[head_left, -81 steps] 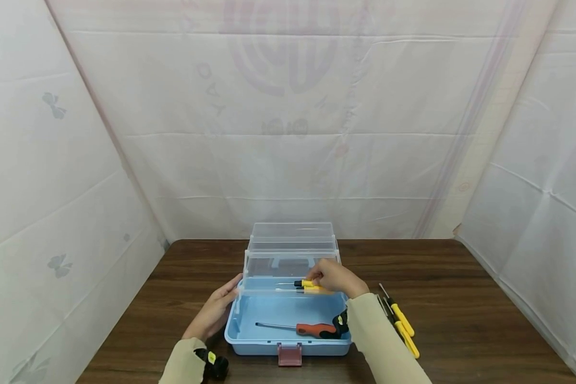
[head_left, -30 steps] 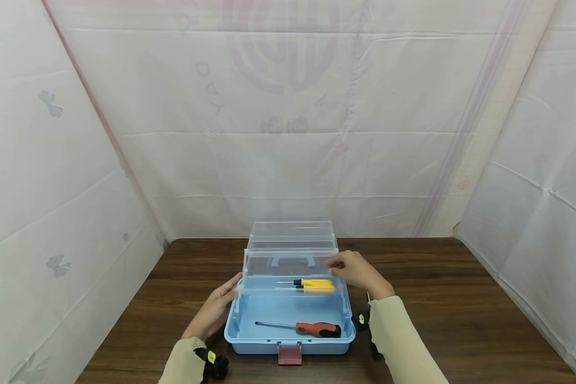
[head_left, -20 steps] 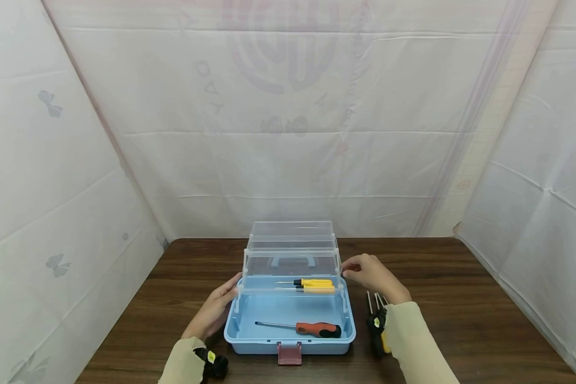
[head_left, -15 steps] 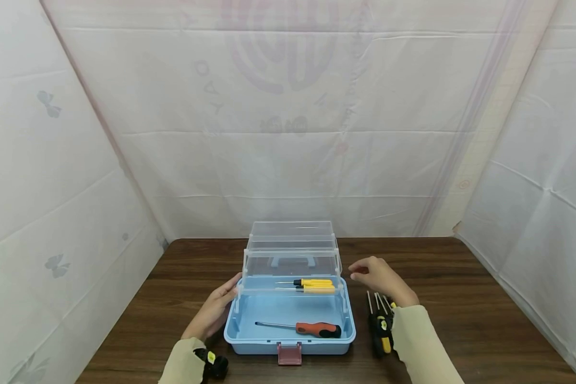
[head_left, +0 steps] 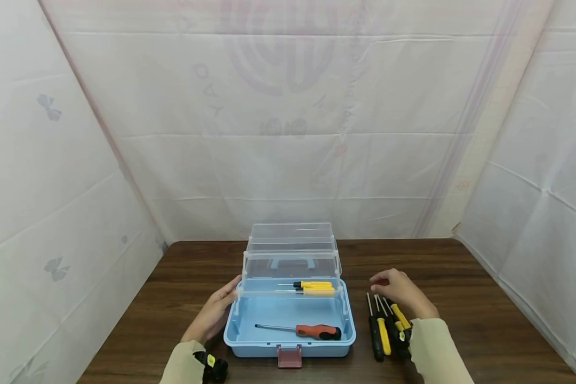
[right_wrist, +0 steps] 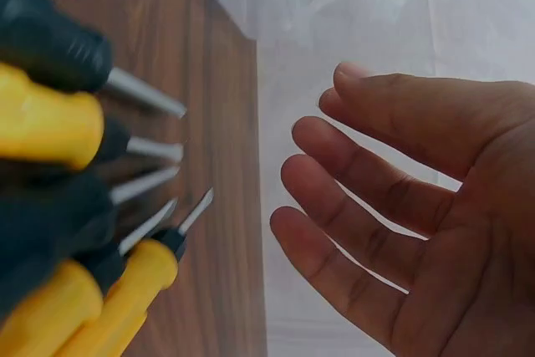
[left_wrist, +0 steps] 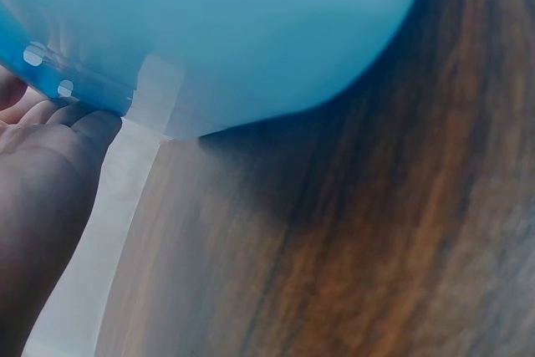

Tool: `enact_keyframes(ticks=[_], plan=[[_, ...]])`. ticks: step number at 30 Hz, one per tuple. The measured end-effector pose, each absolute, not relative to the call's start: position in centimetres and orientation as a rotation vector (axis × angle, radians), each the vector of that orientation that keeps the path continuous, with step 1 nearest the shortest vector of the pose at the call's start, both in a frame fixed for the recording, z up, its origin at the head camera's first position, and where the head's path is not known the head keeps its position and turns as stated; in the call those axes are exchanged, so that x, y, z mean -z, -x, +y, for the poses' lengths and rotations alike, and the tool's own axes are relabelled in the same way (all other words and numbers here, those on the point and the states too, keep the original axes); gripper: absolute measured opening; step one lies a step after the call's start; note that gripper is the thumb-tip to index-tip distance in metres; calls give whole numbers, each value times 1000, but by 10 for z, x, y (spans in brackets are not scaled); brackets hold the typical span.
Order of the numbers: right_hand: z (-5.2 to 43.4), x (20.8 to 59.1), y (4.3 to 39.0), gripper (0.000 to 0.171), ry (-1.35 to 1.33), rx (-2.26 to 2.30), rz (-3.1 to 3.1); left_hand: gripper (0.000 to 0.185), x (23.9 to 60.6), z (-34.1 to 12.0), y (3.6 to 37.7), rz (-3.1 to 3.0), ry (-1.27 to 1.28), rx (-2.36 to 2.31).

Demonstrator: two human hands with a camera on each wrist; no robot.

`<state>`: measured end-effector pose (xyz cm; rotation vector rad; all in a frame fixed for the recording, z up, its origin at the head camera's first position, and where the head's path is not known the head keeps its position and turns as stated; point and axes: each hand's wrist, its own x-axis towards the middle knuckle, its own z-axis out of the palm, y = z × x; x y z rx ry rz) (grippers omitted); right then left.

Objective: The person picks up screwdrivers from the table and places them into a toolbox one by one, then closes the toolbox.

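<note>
An open light-blue toolbox with a clear lid and clear lift-out tray stands on the dark wooden table. Two yellow-handled screwdrivers lie in the tray, and an orange-and-black screwdriver lies on the box floor. My left hand rests against the box's left side with its fingers straight; the left wrist view shows those fingers touching the blue wall. My right hand hovers empty, fingers relaxed, over several black and yellow screwdrivers lying right of the box. The right wrist view shows that hand above the same screwdrivers.
A pink latch sticks out at the toolbox's front edge. White sheeting closes in the table at the back and both sides. Bare wood lies right of the loose screwdrivers.
My right hand left the yellow screwdrivers in the tray, drew back from the box and moved right and down over the loose screwdrivers. The left hand stayed put.
</note>
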<state>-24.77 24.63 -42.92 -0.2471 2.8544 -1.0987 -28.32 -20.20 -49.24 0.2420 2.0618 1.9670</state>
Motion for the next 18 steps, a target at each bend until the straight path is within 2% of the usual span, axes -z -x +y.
enact_keyframes(ticks=[18], plan=[[273, 449, 241, 28, 74, 961, 2875, 61, 494, -203, 283, 2055, -248, -1969]])
